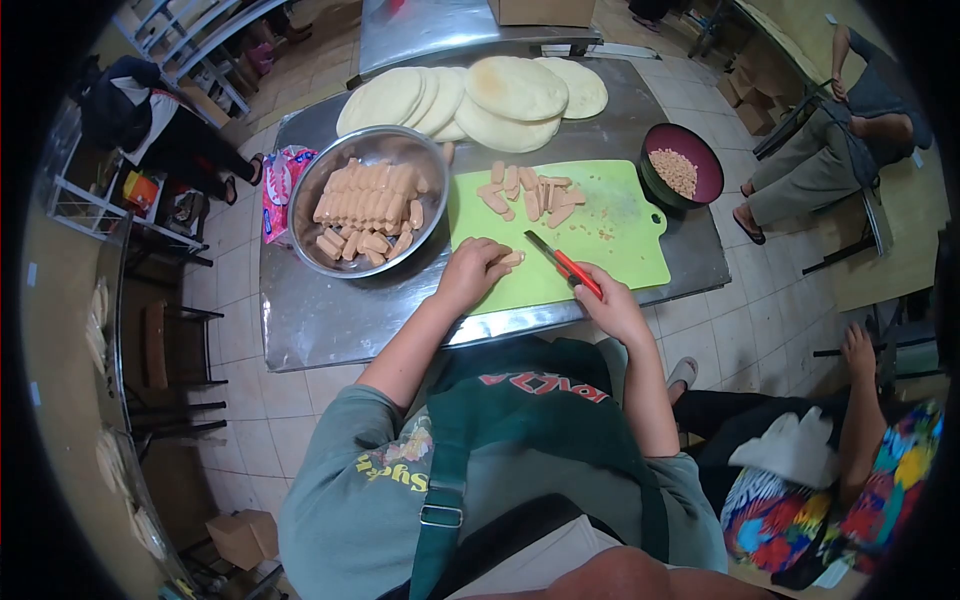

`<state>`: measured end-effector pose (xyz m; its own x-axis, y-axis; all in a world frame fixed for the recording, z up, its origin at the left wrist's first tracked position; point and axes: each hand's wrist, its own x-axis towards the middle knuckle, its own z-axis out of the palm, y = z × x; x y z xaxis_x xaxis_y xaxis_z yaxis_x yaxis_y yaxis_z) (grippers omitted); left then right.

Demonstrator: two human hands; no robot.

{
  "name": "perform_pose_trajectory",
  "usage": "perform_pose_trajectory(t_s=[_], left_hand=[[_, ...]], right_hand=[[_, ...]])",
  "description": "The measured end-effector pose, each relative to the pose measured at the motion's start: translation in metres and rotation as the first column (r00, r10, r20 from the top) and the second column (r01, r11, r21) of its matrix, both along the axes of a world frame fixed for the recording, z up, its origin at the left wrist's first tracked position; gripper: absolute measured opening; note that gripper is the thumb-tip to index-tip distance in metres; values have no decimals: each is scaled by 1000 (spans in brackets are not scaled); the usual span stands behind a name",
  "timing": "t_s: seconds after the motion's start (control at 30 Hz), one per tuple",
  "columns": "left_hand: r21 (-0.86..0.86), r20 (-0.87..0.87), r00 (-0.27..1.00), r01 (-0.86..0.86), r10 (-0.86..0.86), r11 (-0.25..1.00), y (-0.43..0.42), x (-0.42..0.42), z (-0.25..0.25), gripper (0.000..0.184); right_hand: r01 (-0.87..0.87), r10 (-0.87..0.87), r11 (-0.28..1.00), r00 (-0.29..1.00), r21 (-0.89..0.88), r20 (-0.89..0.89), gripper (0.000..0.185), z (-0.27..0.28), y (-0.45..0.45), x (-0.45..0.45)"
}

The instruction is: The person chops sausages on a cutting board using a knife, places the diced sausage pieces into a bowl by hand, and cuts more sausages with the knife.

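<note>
On the green cutting board (610, 250), my left hand (472, 272) has its fingers closed on a small sausage (512, 259) near the left edge. My right hand (612, 302) grips a red-handled knife (566, 266), its dark blade pointing up and left above the board, apart from the sausage. Several sausage pieces (540, 190) lie at the board's upper part, with small crumbs to their right. A metal bowl (300, 225) of sausages (370, 195) stands to the left of the board. Right of the board is a dark bowl (708, 165) holding finely chopped bits (674, 172).
Round flatbreads (515, 88) overlap at the far side of the metal table (320, 325). A pink plastic packet (280, 190) lies left of the metal bowl. One person stands at the left (165, 130); others sit at the right, one in a colourful garment (770, 510) close by.
</note>
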<state>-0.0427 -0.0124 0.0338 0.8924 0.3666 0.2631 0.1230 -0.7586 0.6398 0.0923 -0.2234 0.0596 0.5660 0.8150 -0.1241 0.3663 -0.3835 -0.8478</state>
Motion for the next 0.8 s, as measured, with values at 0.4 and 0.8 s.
perform_pose_trajectory(t_s=[0.4,0.8], left_hand=[[218,191,969,112,-155,969,10,13,-6,13],[275,149,983,66,-110,959,3,-4,-16,19]], right_hand=[[-23,50,993,970,-113,236,35,16,-12,-31],[44,-43,999,985,-1,168,34,17,-1,-46]])
